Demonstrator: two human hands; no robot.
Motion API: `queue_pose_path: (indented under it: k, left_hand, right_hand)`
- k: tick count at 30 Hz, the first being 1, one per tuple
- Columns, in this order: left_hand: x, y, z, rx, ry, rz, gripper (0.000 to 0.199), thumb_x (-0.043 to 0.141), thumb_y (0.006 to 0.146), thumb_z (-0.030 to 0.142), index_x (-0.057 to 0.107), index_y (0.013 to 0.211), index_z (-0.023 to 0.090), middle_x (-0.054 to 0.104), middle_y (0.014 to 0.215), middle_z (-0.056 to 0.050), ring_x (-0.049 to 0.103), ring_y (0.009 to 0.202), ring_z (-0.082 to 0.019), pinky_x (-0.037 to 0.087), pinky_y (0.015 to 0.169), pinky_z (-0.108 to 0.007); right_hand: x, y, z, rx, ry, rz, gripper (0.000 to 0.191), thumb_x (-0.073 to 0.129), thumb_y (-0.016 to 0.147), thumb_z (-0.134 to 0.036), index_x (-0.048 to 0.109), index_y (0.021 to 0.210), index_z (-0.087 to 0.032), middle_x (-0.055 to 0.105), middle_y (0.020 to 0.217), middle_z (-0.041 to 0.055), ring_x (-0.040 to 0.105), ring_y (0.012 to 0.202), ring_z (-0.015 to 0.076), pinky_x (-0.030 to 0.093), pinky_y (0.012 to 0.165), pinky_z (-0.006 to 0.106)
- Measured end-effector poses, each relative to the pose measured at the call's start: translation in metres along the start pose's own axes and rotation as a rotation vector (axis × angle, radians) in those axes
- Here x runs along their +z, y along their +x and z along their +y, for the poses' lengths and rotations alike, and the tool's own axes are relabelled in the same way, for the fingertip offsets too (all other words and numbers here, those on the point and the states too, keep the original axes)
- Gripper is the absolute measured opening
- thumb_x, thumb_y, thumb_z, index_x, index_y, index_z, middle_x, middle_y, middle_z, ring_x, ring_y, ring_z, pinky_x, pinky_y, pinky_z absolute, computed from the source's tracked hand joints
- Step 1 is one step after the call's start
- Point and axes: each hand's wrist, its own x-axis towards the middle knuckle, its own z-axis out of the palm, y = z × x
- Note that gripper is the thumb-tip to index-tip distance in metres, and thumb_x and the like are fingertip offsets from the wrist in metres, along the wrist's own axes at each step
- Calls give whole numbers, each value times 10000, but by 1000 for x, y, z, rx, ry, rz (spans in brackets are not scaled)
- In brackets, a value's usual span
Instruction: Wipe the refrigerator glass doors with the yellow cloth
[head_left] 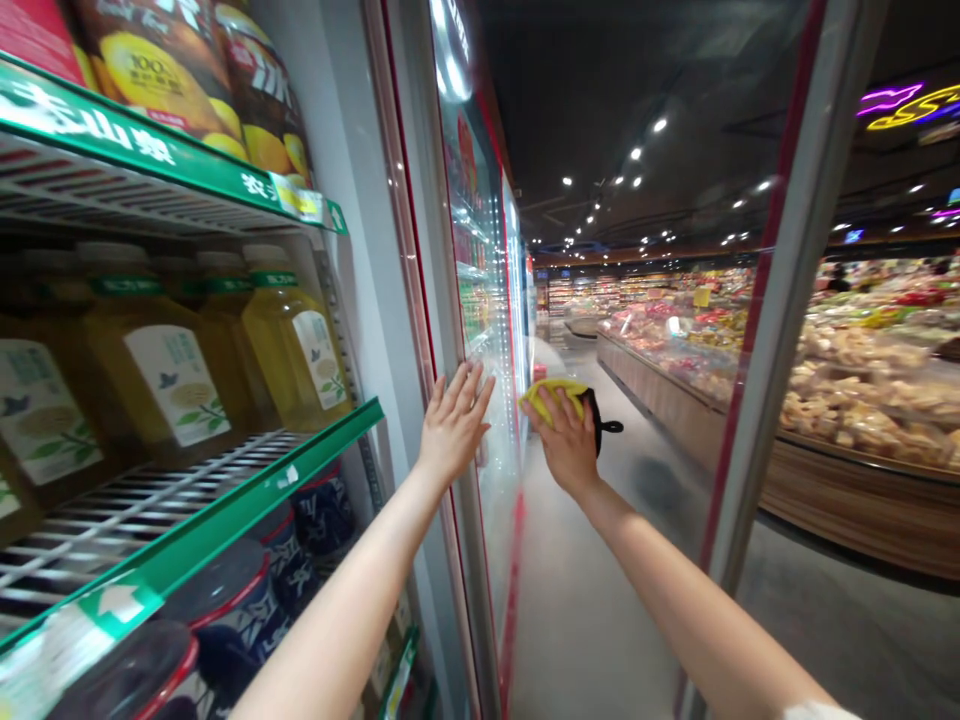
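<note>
My left hand (455,425) lies with its fingers stretched out against the metal edge of the glass door (637,290), on the hinge side beside the fridge. In my right hand (566,440) is a yellow cleaning cloth (559,388) with a dark side and a small black hanging loop. The palm and fingers press the cloth flat on the inside of the door glass. Both arms reach forward from the bottom of the view. The palm side of each hand is hidden.
At left, fridge shelves hold several bottles of yellow drink (176,375) and dark tubs with red rims (225,585) below. A green shelf strip (225,510) juts near my left arm. The door's metal frame (780,300) stands at right. Beyond the glass are produce displays (862,380).
</note>
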Motion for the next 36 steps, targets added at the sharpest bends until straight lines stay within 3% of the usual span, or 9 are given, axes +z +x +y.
queue_pose_path:
  k: [2,4,9,11,16,18,24,30,36]
  left_hand:
    - [-11,30,-11,23,14,7,885,809,807,228,383,1583,230,346,1659,-129,238,1574,-296,186,1291,-541]
    - [-19,57,-20,52,18,1,961,854,762,238,367,1590,234,309,1675,-128,203,1582,-302,177,1293,-539]
    - [-23,87,-31,153,-2,-80,1104,910,680,224,316,1607,297,270,1693,-102,227,1575,-295,153,1297,-542]
    - [-20,85,-31,147,-5,-81,1101,902,692,231,300,1612,304,259,1696,-99,234,1573,-290,152,1298,-541]
    - [-9,62,-22,139,-6,-101,1054,880,730,242,300,1607,307,211,1716,-95,174,1588,-276,133,1297,-549]
    - [-6,56,-21,149,-12,-117,1100,900,705,259,282,1613,305,198,1721,-92,127,1595,-268,112,1300,-538]
    - [-4,53,-21,121,0,-123,1000,839,765,234,303,1602,339,203,1722,-53,140,1593,-242,125,1300,-537]
    - [-7,52,-18,105,-23,-93,1038,896,707,240,347,1585,323,241,1713,-70,192,1586,-259,154,1297,-533]
    - [-10,52,-16,83,-28,-54,1003,922,667,230,434,1538,330,308,1687,-70,276,1562,-265,205,1293,-508]
  right_hand:
    - [-2,-24,-3,-103,27,-89,513,464,1015,-157,563,1452,-407,588,1512,1,488,1414,242,190,1254,531]
    - [-2,-32,-5,-122,51,-114,526,471,1006,-143,568,1445,-417,595,1506,-8,508,1397,236,186,1255,523]
    - [13,-8,-28,12,76,-11,541,469,1017,-169,508,1503,-404,530,1565,27,441,1457,281,153,1251,579]
    - [20,-10,-36,0,76,-6,548,453,1026,-171,489,1513,-417,523,1570,13,416,1477,270,125,1262,573]
    - [18,-38,-26,-327,112,-147,507,471,1047,-213,486,1498,-446,550,1545,-61,433,1460,166,70,1295,448]
    - [16,-38,-24,-379,145,-158,495,497,1043,-211,503,1484,-435,569,1528,-65,444,1448,145,75,1296,420]
    - [21,-31,-54,-233,142,-80,430,530,1036,-218,577,1432,-380,563,1534,-43,435,1462,180,-7,1301,457]
    - [21,-59,-54,-375,176,-90,426,501,1047,-186,583,1437,-338,596,1501,-46,480,1419,148,7,1303,386]
    - [32,-45,-72,-236,181,6,412,478,1064,-233,574,1454,-324,589,1512,-14,425,1467,179,-34,1304,450]
